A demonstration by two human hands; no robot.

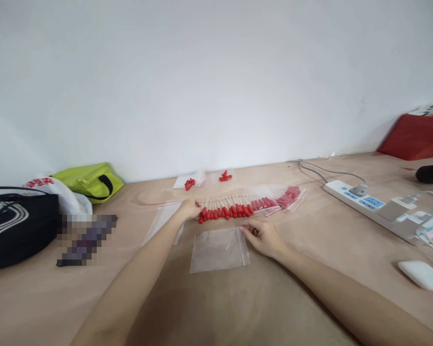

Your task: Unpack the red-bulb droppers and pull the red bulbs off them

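A row of thin pale sticks with red bulbous ends (225, 212) lies fanned out on the table, red ends toward me. At its left end my left hand (192, 210) has its fingers closed on a red-tipped stick. In front of the row a clear zip bag (219, 251) lies flat, with nothing visible inside. My right hand (264, 236) pinches the bag's right edge near the zip strip, fingers curled. Bagged red-tipped sticks (287, 197) overlap at the row's right end. Partly behind my left forearm lie more clear bags (159, 222).
Small red pieces (189, 183) and another red group (225, 176) lie on bags near the wall. On the right are a white power strip (368, 206) with cables and a white case (423, 275). A black bag (21, 230) and a lime-green bag (90, 180) stand left.
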